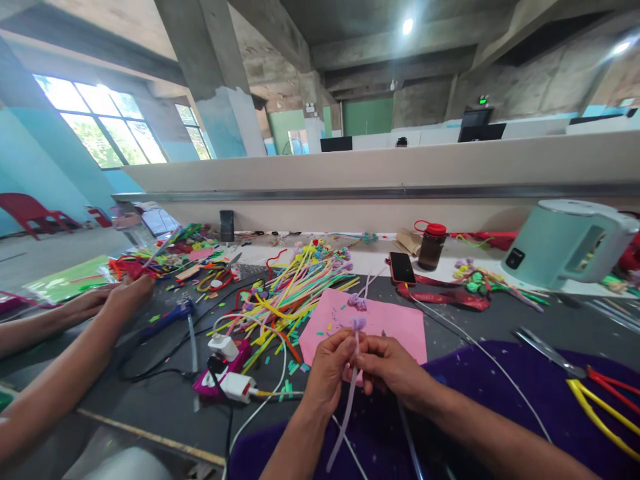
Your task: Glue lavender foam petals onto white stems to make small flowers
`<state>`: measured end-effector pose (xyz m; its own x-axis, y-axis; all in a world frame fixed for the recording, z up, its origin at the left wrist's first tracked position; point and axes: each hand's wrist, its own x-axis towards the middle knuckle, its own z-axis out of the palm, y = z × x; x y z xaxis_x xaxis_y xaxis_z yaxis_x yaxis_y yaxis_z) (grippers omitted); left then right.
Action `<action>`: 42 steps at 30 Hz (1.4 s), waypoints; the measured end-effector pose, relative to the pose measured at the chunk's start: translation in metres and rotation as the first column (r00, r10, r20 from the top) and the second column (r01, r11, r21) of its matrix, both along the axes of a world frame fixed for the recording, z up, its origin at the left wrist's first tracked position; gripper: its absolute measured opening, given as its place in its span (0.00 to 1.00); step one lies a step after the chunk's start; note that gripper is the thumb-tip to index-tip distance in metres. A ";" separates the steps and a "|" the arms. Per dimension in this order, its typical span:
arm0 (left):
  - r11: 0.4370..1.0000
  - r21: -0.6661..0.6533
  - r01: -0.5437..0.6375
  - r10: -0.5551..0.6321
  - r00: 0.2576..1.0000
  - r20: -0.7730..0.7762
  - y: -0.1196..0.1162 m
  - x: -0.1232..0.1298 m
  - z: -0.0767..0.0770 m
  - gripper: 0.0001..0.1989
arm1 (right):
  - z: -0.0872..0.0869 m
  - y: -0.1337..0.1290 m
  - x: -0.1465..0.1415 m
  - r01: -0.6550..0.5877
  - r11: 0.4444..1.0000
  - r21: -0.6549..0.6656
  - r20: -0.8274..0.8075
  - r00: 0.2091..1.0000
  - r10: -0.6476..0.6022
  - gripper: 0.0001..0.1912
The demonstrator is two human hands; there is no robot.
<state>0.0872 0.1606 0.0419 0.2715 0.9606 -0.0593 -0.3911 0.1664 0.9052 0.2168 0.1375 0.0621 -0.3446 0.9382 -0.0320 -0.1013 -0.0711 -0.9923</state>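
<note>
Near the bottom centre, my left hand (327,368) pinches a pale purple stem with a small fluffy purple head (358,324) at its top. The stem's lower end (340,437) hangs below the fingers. Close beside it, my right hand (393,365) has its fingers closed at the same stem. Both hands are over the lower part of a pink sheet (320,319) scattered with small cut bits. Another purple fluffy piece (357,302) with thin stems lies on the sheet beyond my fingers.
Many coloured stems (295,287) lie left of the sheet, with a purple power strip (223,367) and cables nearer. A phone (402,268), brown bottle (432,247) and kettle (560,243) stand or lie at the right. Another person's hands (125,293) work at the left. Scissors (555,353) lie right.
</note>
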 end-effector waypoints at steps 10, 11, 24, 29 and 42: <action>0.990 0.089 -0.112 0.126 0.976 -0.178 0.004 -0.005 0.007 0.16 | 0.027 0.013 0.039 0.009 0.768 0.641 0.423 0.831 -0.363 0.09; 0.982 0.116 -0.151 0.168 0.975 -0.148 0.004 -0.006 0.008 0.17 | 0.028 0.012 0.040 -0.045 0.725 0.687 0.456 0.804 -0.382 0.08; 0.931 0.364 -0.035 -0.009 0.993 0.118 -0.015 -0.020 0.040 0.25 | 0.021 0.005 0.030 -0.209 0.680 0.702 0.494 0.831 -0.255 0.05; 0.948 0.307 0.083 -0.135 0.979 0.153 -0.018 -0.015 0.044 0.21 | 0.020 0.004 0.027 -0.216 0.698 0.683 0.494 0.840 -0.224 0.06; 0.970 0.235 0.059 -0.118 0.963 0.244 -0.015 -0.017 0.036 0.21 | 0.018 0.003 0.023 -0.217 0.690 0.691 0.476 0.854 -0.208 0.06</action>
